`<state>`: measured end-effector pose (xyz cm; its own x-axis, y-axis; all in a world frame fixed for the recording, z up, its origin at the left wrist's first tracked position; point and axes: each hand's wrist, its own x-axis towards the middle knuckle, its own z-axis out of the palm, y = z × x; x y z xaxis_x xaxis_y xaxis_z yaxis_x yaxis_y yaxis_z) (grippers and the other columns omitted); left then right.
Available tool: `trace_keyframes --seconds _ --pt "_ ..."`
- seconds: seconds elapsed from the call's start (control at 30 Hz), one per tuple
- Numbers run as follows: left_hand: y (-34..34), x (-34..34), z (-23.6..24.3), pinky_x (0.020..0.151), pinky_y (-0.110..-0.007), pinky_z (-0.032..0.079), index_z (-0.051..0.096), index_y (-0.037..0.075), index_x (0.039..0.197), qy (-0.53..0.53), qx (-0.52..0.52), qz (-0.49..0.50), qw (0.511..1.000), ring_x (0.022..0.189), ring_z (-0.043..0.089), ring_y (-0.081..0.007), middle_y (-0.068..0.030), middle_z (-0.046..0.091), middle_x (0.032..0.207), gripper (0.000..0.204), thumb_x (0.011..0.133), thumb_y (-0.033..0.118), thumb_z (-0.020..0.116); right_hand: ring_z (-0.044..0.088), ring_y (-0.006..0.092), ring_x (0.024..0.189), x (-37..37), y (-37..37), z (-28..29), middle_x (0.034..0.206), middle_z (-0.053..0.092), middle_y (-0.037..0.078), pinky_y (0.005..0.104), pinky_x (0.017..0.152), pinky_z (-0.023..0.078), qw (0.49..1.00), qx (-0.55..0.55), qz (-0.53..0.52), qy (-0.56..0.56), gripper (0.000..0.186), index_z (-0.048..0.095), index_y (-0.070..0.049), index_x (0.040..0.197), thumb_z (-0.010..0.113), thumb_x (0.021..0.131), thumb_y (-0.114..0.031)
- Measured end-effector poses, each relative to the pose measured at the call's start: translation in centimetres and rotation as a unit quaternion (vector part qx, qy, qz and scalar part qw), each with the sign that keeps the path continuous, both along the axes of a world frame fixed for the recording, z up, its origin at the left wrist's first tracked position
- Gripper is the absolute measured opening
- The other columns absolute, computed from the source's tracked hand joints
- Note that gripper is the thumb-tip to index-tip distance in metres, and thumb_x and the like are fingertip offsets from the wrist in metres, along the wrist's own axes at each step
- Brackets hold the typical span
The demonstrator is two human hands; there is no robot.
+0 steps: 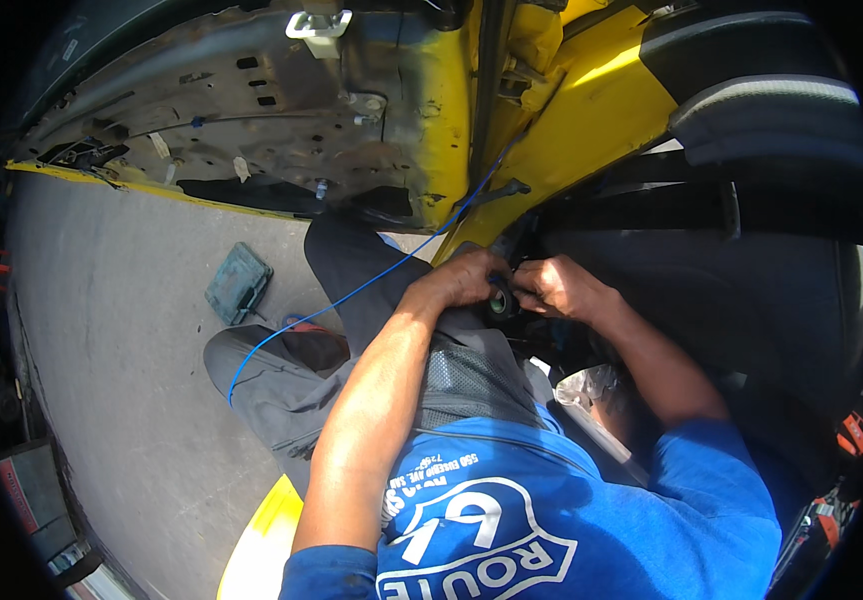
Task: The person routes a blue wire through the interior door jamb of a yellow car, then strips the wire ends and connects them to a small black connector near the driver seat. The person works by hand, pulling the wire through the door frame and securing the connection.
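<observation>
My left hand is closed round what looks like a roll of black tape, whose ring shows below the fingers. Close beside it, my right hand has its fingers pinched together near the roll; whatever lies between them is too small to make out. Both hands are over my lap, by the yellow door sill of a car. A thin blue wire runs across my thigh and up past the sill, apart from both hands. A dark connector-like piece lies on the sill just beyond my hands.
An opened car door with its trim off and bare metal showing stands ahead on the left. A dark seat is at the right. On the concrete floor lies a teal case. Orange-and-black tools sit at the far right.
</observation>
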<state>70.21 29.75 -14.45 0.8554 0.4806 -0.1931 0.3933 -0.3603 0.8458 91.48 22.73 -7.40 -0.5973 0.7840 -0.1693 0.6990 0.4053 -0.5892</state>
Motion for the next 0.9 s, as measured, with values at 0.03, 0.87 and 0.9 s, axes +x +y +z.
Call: trace_keyframes --seconds 0.03,0.87,0.9 --pt "0.0 0.0 0.0 0.097 -0.044 0.054 0.074 0.005 0.123 -0.003 -0.003 0.002 1.0 0.111 0.07 -0.0359 -0.02 0.075 0.117 0.047 0.078 0.016 0.083 0.068 0.0387 0.078 -0.1 0.1 -0.2 0.079 0.062 0.016 0.0473 0.069 0.055 1.0 0.011 0.018 0.01 0.019 0.059 -0.001 0.085 0.076 0.08 -0.009" --pt "-0.7 -0.1 0.8 0.087 -0.047 0.054 0.068 0.004 0.109 -0.038 0.034 0.101 0.994 0.104 0.069 -0.0413 -0.0206 0.073 0.106 0.036 0.075 0.007 0.082 0.073 0.0186 0.077 -0.2 -0.9 -3.9 0.099 0.071 0.015 0.0271 0.061 0.062 0.771 -0.368 -0.425 0.3 0.036 0.066 0.007 0.126 0.068 0.093 -0.009" --pt "-0.7 -0.1 0.8 0.088 -0.046 0.054 0.068 0.003 0.109 -0.034 0.027 0.097 0.994 0.105 0.069 -0.0406 -0.0205 0.073 0.107 0.037 0.075 0.005 0.082 0.073 0.019 0.077 -0.2 -0.7 -4.2 0.1 0.071 0.016 0.0275 0.062 0.062 0.774 -0.368 -0.422 0.296 0.036 0.066 0.008 0.125 0.067 0.092 -0.008"
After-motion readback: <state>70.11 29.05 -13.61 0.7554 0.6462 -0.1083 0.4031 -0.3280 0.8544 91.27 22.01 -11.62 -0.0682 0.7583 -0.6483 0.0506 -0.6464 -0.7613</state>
